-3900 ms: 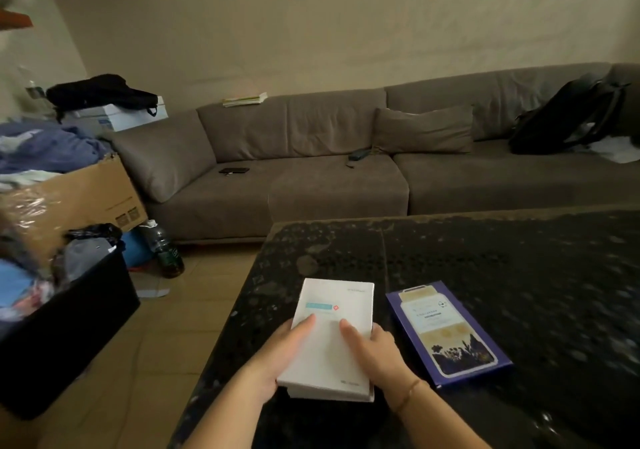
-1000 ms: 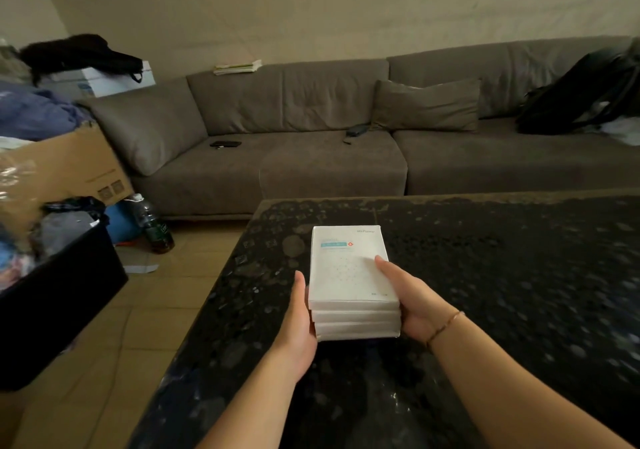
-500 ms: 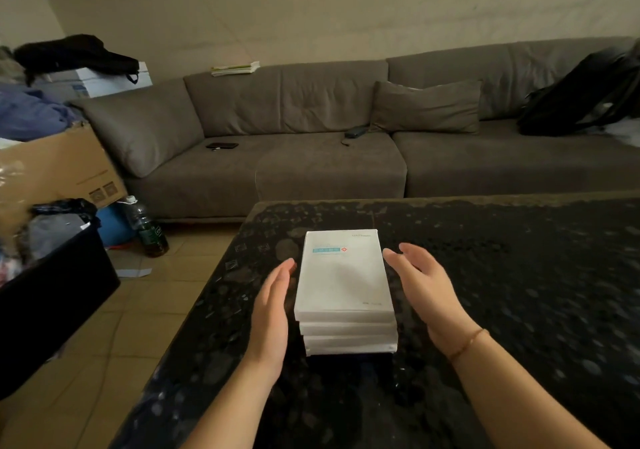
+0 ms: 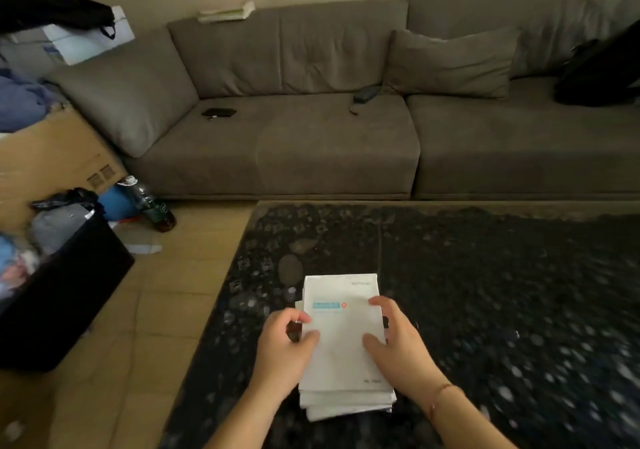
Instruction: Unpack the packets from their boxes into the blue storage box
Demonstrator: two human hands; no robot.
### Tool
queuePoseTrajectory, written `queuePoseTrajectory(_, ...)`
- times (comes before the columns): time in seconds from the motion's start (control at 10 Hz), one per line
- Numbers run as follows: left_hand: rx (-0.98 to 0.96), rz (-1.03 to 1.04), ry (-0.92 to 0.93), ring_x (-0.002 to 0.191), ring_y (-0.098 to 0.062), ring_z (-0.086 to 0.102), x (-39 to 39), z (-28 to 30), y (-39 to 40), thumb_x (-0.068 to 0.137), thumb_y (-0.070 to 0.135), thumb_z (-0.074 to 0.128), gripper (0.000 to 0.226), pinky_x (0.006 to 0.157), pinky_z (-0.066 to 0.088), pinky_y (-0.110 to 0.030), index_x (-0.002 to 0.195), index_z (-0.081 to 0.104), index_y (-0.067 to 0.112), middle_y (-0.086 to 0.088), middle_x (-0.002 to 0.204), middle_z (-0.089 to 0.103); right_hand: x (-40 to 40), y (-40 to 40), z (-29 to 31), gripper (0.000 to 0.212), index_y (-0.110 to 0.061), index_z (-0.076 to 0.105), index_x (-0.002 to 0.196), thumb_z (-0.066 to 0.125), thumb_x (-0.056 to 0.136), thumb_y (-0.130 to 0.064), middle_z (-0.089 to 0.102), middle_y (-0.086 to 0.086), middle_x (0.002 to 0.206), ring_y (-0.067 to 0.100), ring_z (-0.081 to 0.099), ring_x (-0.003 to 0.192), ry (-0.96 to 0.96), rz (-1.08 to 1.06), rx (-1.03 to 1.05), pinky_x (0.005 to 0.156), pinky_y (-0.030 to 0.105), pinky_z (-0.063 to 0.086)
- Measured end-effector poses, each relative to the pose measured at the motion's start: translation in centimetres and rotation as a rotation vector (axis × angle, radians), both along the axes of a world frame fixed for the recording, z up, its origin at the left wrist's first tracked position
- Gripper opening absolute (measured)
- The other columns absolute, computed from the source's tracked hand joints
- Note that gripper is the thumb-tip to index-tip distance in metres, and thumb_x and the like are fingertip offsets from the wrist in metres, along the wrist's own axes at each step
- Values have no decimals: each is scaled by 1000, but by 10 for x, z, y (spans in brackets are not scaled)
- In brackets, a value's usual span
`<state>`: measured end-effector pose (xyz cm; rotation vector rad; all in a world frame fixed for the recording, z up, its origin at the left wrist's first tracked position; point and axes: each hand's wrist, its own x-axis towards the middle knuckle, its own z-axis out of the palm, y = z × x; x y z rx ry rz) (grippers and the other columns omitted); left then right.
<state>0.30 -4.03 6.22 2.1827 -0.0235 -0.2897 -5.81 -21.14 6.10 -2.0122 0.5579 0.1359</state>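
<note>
A stack of three flat white boxes [image 4: 346,405] stands near the front left of the black speckled table [image 4: 485,293]. The top white box [image 4: 343,344] carries a small blue label and sits slightly askew on the others. My left hand [image 4: 282,350] grips its left edge, thumb on the lid and fingers curled at the side. My right hand [image 4: 398,348] grips its right edge, thumb on the lid and fingers wrapped over the side. No blue storage box can be made out for certain.
A grey sofa [image 4: 311,137] runs behind the table. On the floor to the left are a black bin [image 4: 69,303] full of clothes, a cardboard box [image 4: 52,151], a bottle [image 4: 154,206] and a blue object [image 4: 116,203]. The table's left edge lies close to the stack.
Half a second ago both hands hovered open beside the stack; now they have closed on the top box's edges. The view has tilted downward.
</note>
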Motion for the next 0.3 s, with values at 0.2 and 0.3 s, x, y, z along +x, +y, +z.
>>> queuePoseTrajectory(0.2, 89, -6, -73, 102, 4, 50, -11, 30, -1, 85, 17, 73, 19, 75, 36, -2, 91, 60, 28, 25, 106, 45, -8, 7, 69, 53, -31, 42, 138, 63, 90, -34, 31, -5, 154, 17, 37, 139, -129, -67, -165, 112, 38, 39)
queuePoseTrajectory(0.3, 1, 126, -2, 100, 2, 53, -13, 54, 4, 89, 20, 69, 11, 78, 38, -7, 96, 63, 26, 22, 105, 53, -20, 4, 175, 39, -22, 57, 125, 62, 89, -36, 64, 3, 127, 25, 64, 111, -656, -189, 237, 90, 44, 55)
